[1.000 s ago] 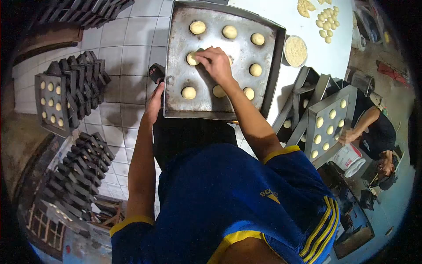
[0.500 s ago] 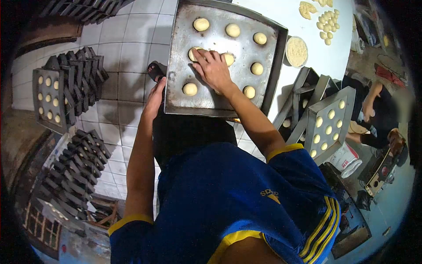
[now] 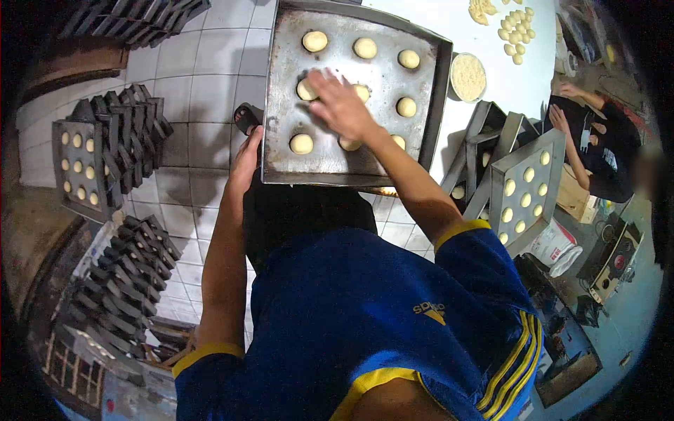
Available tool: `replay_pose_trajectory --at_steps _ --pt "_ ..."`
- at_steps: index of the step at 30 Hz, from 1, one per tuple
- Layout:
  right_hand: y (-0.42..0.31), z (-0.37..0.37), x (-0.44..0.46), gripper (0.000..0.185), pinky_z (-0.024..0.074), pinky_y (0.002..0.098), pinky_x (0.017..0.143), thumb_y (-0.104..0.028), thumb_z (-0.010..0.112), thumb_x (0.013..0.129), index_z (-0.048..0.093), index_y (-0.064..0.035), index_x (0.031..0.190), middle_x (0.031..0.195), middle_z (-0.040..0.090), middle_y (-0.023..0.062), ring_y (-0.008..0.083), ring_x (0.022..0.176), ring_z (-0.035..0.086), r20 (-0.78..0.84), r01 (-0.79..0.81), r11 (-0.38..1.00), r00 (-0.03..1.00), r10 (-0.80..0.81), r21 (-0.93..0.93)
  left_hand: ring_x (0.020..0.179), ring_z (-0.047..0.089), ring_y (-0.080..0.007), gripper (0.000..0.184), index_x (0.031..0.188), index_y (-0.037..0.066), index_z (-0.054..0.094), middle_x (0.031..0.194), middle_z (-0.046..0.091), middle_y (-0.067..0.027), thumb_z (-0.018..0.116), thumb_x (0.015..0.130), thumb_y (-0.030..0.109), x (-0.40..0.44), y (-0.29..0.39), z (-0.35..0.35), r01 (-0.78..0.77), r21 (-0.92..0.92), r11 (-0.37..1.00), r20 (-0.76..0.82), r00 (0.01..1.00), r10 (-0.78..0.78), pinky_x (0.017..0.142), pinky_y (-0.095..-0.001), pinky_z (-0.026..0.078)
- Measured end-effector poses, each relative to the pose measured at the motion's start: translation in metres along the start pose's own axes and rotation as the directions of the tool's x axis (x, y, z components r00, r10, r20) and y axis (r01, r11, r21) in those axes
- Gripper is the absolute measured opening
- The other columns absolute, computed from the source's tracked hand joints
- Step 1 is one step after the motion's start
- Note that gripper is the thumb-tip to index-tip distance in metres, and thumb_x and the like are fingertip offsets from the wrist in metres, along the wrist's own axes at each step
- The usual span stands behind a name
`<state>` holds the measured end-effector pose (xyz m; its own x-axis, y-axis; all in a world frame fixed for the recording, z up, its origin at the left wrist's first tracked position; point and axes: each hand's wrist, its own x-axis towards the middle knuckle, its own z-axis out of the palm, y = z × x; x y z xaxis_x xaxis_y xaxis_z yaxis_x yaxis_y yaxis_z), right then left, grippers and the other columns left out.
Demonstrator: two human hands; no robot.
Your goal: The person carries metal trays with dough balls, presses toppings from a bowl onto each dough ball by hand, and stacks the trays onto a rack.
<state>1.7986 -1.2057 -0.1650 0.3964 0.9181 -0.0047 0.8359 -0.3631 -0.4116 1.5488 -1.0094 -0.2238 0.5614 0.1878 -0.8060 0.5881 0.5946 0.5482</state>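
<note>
A square metal baking tray (image 3: 281, 165) is in front of me, with several round dough balls (image 3: 365, 48) set out in rows. My left hand (image 3: 245, 163) holds its left side near the lower corner; part of its fingers is hidden by the tray wall. Over the middle of the tray is my right hand (image 3: 342, 109), slightly blurred, its fingers stretched out and apart. Just beyond its fingertips sits one dough ball (image 3: 306, 90), and others are partly covered by the hand and wrist. Whether the fingers touch the dough, I cannot tell.
Beside the tray, a white table (image 3: 414, 17) bears a bowl of crumbs (image 3: 468, 77) and small dough balls (image 3: 516, 31). Stacked trays stand right (image 3: 526, 189) and left (image 3: 77, 165). Another person (image 3: 597, 137) is at far right.
My right hand has lifted off the left-middle dough ball and its fingers have straightened. My left hand stays on the tray's side. The other person has shifted position.
</note>
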Motion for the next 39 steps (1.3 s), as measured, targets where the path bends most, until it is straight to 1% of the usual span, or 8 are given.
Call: replay_pose_trajectory --at_steps 3,5,9,13,23,27,30,39 --pt "0.06 -0.046 -0.011 0.052 0.0471 0.0487 0.114 -0.025 0.074 0.101 0.061 0.0 0.146 0.144 0.063 0.0263 0.0434 0.132 0.061 -0.359 -0.377 0.86 0.793 0.492 0.345 0.144 0.053 -0.0243 0.083 0.16 0.0 0.051 0.157 0.058 -0.0134 0.056 0.107 0.064 -0.005 0.004 0.005 -0.017 0.027 0.999 -0.029 0.999 0.018 0.122 -0.0386 0.037" --pt "0.141 -0.082 -0.037 0.046 0.0488 0.0466 0.11 -0.025 0.074 0.101 0.066 0.0043 0.136 0.129 0.069 0.0239 0.0404 0.119 0.065 -0.668 -0.379 0.894 0.604 0.435 0.24 0.145 0.051 -0.0241 0.085 0.162 0.0 0.048 0.159 0.056 -0.0133 0.057 0.107 0.065 -0.011 0.011 0.006 0.013 0.007 1.0 -0.017 1.0 -0.013 0.123 -0.0386 0.036" --pt "0.211 -0.146 -0.088 0.049 0.0589 0.0521 0.094 -0.049 0.071 0.096 0.08 -0.0101 0.125 0.116 0.077 0.0261 0.0449 0.105 0.075 -0.579 -0.886 0.463 0.364 0.729 0.026 0.151 0.046 -0.0232 0.091 0.166 0.001 0.04 0.167 0.048 -0.0123 0.059 0.105 0.065 -0.01 0.011 0.007 0.044 0.023 0.999 -0.067 0.997 -0.043 0.124 -0.0374 0.034" --pt "0.255 -0.139 -0.12 0.03 0.0604 0.0527 0.089 -0.047 0.07 0.097 0.086 -0.0249 0.111 0.102 0.081 0.0181 0.0402 0.097 0.077 -0.424 -0.866 0.456 0.499 0.756 -0.208 0.139 0.058 -0.0224 0.08 0.161 0.003 0.05 0.155 0.061 -0.0087 0.059 0.107 0.062 -0.006 0.008 0.001 0.105 -0.115 0.988 0.094 0.991 -0.095 0.118 -0.0376 0.043" --pt "0.266 -0.137 -0.129 0.03 0.0608 0.0503 0.087 -0.041 0.076 0.096 0.085 -0.0187 0.114 0.1 0.08 0.0213 0.0411 0.095 0.078 -0.481 -0.836 0.521 0.533 0.696 -0.172 0.131 0.064 -0.0232 0.07 0.155 0.006 0.056 0.147 0.066 -0.0091 0.051 0.111 0.061 -0.006 0.009 0.004 0.034 -0.126 0.992 0.141 0.99 -0.016 0.115 -0.0397 0.047" --pt "0.279 -0.134 -0.146 0.035 0.0599 0.0408 0.086 -0.031 0.08 0.095 0.083 -0.004 0.117 0.099 0.082 0.018 0.0301 0.091 0.079 -0.475 -0.81 0.516 0.351 0.807 0.278 0.136 0.061 -0.023 0.068 0.155 0.002 0.053 0.15 0.063 -0.011 0.048 0.114 0.057 -0.001 0.008 -0.001 0.106 -0.127 0.986 0.075 0.992 -0.097 0.118 -0.0399 0.046" --pt "0.277 -0.128 -0.166 0.039 0.0556 0.0351 0.093 -0.03 0.078 0.101 0.08 0.0004 0.126 0.118 0.081 0.0138 0.0185 0.104 0.072 -0.364 -0.393 0.438 0.25 0.897 0.809 0.135 0.062 -0.0235 0.068 0.152 0.002 0.055 0.149 0.063 -0.0119 0.051 0.112 0.057 -0.009 0.018 -0.002 0.079 -0.105 0.991 0.199 0.978 -0.057 0.118 -0.0396 0.046" --pt "-0.027 -0.021 -0.135 0.025 0.0538 0.0336 0.097 -0.026 0.077 0.103 0.082 -0.0066 0.118 0.112 0.081 0.0075 0.0158 0.107 0.07 0.134 -0.543 0.265 0.587 0.799 0.797 0.136 0.058 -0.0275 0.069 0.161 0.007 0.044 0.154 0.058 -0.0118 0.05 0.112 0.056 0.012 0.002 -0.024 0.142 -0.063 0.988 0.2 0.972 -0.127 0.118 -0.0481 0.044"
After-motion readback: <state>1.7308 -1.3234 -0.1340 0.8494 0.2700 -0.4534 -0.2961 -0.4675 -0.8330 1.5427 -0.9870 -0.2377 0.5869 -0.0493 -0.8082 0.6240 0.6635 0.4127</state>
